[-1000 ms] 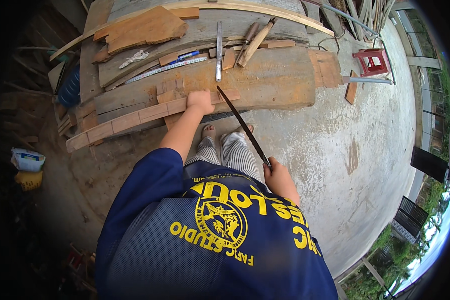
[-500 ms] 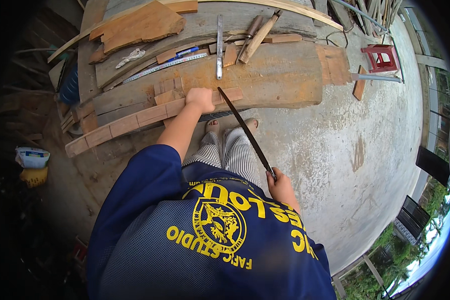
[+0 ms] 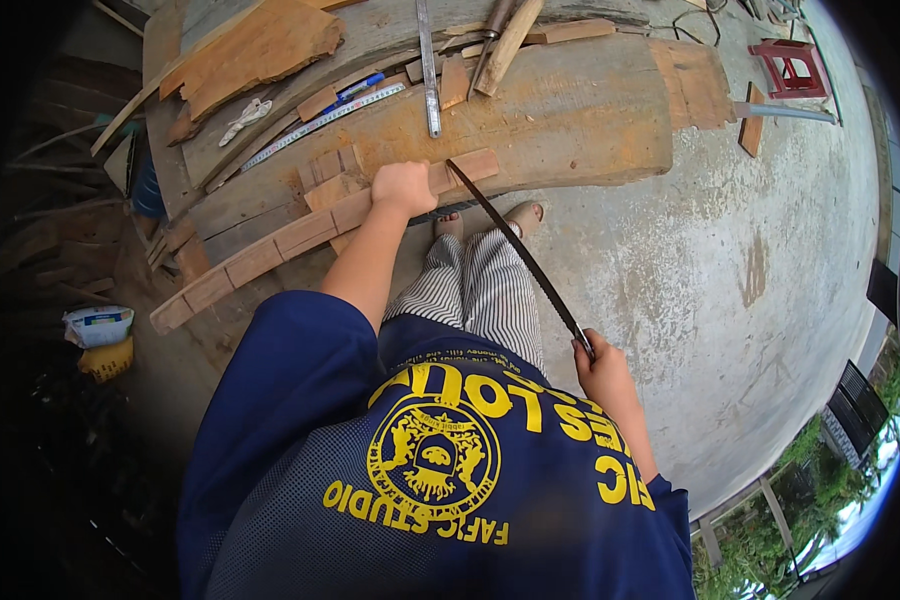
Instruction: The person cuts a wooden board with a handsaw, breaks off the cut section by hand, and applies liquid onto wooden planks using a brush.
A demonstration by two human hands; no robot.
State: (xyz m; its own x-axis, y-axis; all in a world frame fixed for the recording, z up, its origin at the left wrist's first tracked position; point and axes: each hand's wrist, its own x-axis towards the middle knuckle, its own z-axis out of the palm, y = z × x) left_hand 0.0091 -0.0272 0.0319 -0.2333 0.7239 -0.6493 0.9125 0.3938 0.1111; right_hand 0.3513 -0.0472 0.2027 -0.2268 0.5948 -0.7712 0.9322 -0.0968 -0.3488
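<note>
My left hand (image 3: 400, 187) grips a long, narrow board (image 3: 253, 261) with dark cross lines, near its right end. The board lies at the near edge of a weathered plank work surface (image 3: 600, 135). My right hand (image 3: 598, 363) holds the handle of a black handsaw (image 3: 515, 245), whose tip meets that board just right of my left hand. A metal ruler (image 3: 427, 75), a white measuring scale (image 3: 316, 126), a blue pen (image 3: 360, 87), a wood-handled tool (image 3: 508, 50) and offcuts lie beyond.
My feet (image 3: 520, 217) stand below the work surface on a concrete floor (image 3: 720, 300). A red plastic stool (image 3: 792, 68) is at the back right, a loose wood piece (image 3: 752, 125) near it. Sacks (image 3: 102, 335) and stacked scrap wood are at the left.
The view has shifted slightly. The saw's tip has moved up onto the board beside my left hand, and my right hand sits lower and further right in the picture.
</note>
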